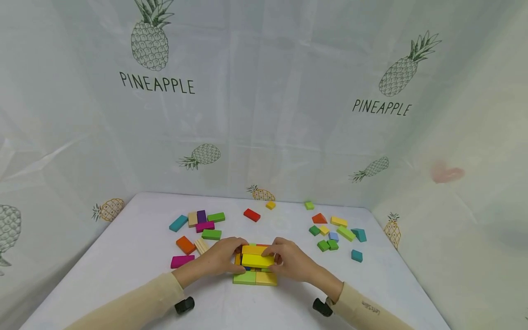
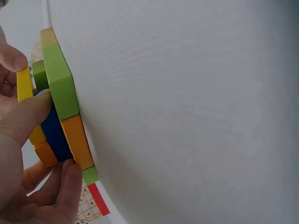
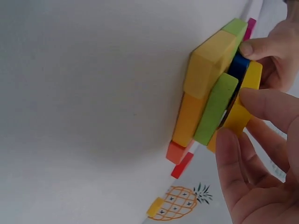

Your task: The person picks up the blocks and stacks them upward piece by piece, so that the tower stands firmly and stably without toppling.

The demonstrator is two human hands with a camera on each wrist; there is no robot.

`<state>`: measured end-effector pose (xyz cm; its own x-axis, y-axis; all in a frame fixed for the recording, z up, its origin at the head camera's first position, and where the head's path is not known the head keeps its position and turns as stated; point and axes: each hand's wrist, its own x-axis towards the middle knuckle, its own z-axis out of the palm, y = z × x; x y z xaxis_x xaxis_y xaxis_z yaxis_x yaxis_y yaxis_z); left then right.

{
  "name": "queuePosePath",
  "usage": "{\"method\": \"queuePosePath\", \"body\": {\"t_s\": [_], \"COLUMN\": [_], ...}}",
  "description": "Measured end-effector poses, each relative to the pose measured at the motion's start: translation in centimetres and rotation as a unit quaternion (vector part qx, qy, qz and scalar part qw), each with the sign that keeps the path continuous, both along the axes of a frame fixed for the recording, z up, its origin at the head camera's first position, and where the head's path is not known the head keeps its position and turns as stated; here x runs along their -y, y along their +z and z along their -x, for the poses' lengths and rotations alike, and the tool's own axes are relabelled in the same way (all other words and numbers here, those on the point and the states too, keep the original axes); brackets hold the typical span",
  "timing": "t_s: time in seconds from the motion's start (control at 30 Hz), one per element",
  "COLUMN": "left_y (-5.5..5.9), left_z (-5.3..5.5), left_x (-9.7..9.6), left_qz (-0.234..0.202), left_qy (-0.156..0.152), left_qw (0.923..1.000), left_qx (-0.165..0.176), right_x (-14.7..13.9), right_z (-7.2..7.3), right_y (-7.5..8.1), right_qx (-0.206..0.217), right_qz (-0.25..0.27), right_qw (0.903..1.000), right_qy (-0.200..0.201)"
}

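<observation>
Bright yellow rectangular wooden block (image 1: 256,261) at the top of a low stack of multicoloured wooden blocks (image 1: 245,277) on a white-covered surface (image 1: 383,288). The right hand (image 1: 294,260) pinches it in a narrow grip, apparently for control; the left hand (image 1: 224,256) grips a dark blue block (image 2: 57,135) beneath, seemingly steadying it.

Solid brights against pineapple print (image 1: 150,46)

The top block (image 1: 256,261) is bright yellow, a lower block (image 2: 57,140) blue, the base blocks (image 1: 244,278) lime and amber. The pale backdrop (image 1: 268,110) carries dark-green and orange pineapples (image 1: 398,77) and a blurred mark (image 1: 446,174), perhaps a red heart. Tablecloth (image 1: 280,311) white; sleeves (image 1: 128,303) beige.
</observation>
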<state>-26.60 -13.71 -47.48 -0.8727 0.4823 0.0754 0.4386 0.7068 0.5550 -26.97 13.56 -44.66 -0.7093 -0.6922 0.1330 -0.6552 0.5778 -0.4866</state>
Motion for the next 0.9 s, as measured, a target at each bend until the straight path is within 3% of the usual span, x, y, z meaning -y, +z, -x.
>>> {"method": "queuePosePath", "body": {"t_s": [0.3,0.9], "left_y": [0.0,-0.5], "left_z": [0.1,0.0], "left_x": [-0.1,-0.1], "left_qz": [0.009,0.017], "left_qy": [-0.004,-0.007], "left_qw": [1.0,0.9997], "left_qx": [0.0,-0.019], "right_x": [-0.2,0.2], "right_z": [0.5,1.1], "right_y": [-1.1,-1.7], "right_qx": [0.019,0.032], "right_qz": [0.026,-0.003], "right_qw": [0.9992,0.9991], "right_qy": [-0.022,-0.029]}}
